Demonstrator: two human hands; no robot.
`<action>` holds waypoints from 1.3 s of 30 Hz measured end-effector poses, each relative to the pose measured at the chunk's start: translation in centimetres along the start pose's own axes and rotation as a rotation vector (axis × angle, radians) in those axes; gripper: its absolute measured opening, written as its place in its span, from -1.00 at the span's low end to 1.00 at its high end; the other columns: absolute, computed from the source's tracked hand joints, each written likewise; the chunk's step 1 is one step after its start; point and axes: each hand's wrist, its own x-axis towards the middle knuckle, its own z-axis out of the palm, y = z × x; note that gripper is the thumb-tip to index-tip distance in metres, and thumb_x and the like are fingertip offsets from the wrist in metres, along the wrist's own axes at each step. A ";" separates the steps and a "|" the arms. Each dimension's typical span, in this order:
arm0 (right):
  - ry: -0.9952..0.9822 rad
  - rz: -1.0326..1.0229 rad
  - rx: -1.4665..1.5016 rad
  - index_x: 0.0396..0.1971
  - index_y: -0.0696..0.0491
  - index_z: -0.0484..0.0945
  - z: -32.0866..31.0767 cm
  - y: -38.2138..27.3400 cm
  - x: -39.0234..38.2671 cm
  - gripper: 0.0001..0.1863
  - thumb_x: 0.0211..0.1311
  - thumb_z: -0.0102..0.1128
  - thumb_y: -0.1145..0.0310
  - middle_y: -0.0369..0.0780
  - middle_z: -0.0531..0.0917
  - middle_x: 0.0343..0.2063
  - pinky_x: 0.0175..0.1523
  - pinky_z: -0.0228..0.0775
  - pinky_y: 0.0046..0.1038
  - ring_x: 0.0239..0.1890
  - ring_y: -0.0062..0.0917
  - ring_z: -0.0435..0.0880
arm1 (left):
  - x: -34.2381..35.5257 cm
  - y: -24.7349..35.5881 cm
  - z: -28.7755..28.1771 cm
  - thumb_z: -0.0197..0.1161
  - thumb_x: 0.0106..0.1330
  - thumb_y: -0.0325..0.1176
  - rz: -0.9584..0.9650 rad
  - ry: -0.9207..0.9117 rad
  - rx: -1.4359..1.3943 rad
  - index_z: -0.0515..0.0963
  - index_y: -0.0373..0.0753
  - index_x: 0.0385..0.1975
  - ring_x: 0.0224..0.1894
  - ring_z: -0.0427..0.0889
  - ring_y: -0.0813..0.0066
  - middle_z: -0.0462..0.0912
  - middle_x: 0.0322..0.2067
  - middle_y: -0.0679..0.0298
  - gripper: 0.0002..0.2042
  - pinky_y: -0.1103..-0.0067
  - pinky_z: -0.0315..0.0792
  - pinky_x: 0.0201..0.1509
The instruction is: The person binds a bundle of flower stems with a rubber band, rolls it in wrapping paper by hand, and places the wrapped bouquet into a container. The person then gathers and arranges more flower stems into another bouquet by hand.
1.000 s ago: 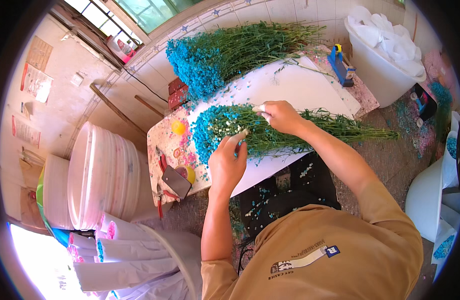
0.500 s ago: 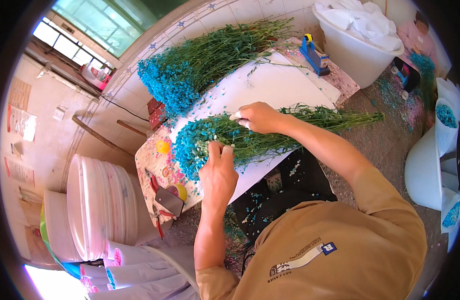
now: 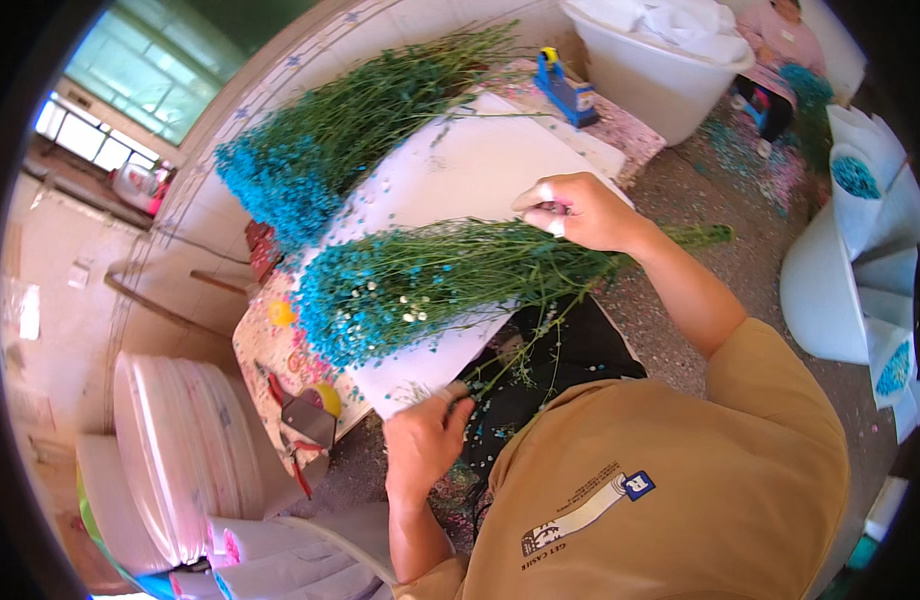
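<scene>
On the white sheet [image 3: 450,160] lies a bunch of blue-dyed small-blossomed flowers [image 3: 330,300], its green stems pointing right and a few white blossoms showing among the blue. Near the sheet's front edge, my left hand [image 3: 425,440] pinches a thin green sprig [image 3: 525,350], which slants up toward the stems of the bunch. Above those stems is my right hand [image 3: 590,212], white tape on its fingers, thumb and forefinger closed; whatever they hold is too small to make out. A second, larger blue bunch [image 3: 280,185] rests at the back left.
A blue tape dispenser [image 3: 565,90] stands at the table's far right. Red-handled pliers [image 3: 298,455] and a tape roll [image 3: 327,398] lie front left. Stacked white tubs [image 3: 185,460] stand left. Right is a tub [image 3: 825,290] of wrapped bunches; a person [image 3: 785,45] sits beyond.
My left hand has left the blossoms and come down toward me with a sprig. My right hand has shifted right along the stems. The whole view has swung slightly.
</scene>
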 end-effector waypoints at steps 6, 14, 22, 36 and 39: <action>0.161 0.582 0.277 -0.29 0.16 0.69 -4.5 5.0 -9.7 -0.80 0.38 0.29 0.31 -0.28 0.70 -0.51 -0.47 0.38 -0.58 -0.61 -0.67 0.59 | -0.5 -0.4 4.1 0.36 0.28 -0.47 0.124 -0.330 -0.246 0.71 -0.25 -0.15 -0.36 0.67 0.14 0.68 -0.31 0.09 -0.83 0.44 0.51 -0.28; 0.239 0.906 0.446 -0.31 0.09 0.68 -3.4 7.2 -16.5 -0.83 0.36 0.28 0.29 -0.31 0.65 -0.55 -0.55 0.33 -0.59 -0.65 -0.66 0.57 | 7.1 -1.1 9.8 0.36 0.34 -0.43 0.031 -0.013 -0.361 0.60 -0.34 0.02 -0.31 0.66 0.55 0.70 -0.20 0.22 -0.72 0.59 0.47 -0.30; 0.317 0.599 -0.376 -0.33 0.07 0.50 -0.8 8.2 -15.6 -0.63 0.18 0.43 0.09 -0.13 0.62 -0.46 -0.27 0.49 -0.21 -0.40 -0.19 0.64 | 6.8 5.7 13.9 0.27 0.47 -0.40 0.043 -0.722 -0.868 0.64 -0.37 -0.07 -0.36 0.62 0.64 0.71 -0.41 0.34 -0.82 0.62 0.49 -0.26; -0.010 0.482 -1.011 -0.26 0.10 0.55 -4.9 11.9 -16.6 -0.63 0.13 0.38 0.12 -0.08 0.69 -0.36 -0.25 0.57 -0.08 -0.31 -0.13 0.73 | 5.8 9.3 12.4 0.20 0.54 -0.39 0.265 -0.445 -1.094 0.68 -0.29 -0.04 -0.60 0.19 0.86 0.36 -0.63 0.59 -0.83 0.72 0.02 -0.53; -0.066 0.531 -0.983 -0.26 0.10 0.55 -5.1 11.1 -16.4 -0.62 0.16 0.37 0.08 -0.07 0.69 -0.33 -0.21 0.55 -0.05 -0.29 -0.10 0.73 | 5.8 9.9 11.7 0.19 0.54 -0.40 0.175 -0.431 -1.182 0.68 -0.29 -0.04 -0.61 0.18 0.84 0.37 -0.63 0.60 -0.83 0.71 0.04 -0.54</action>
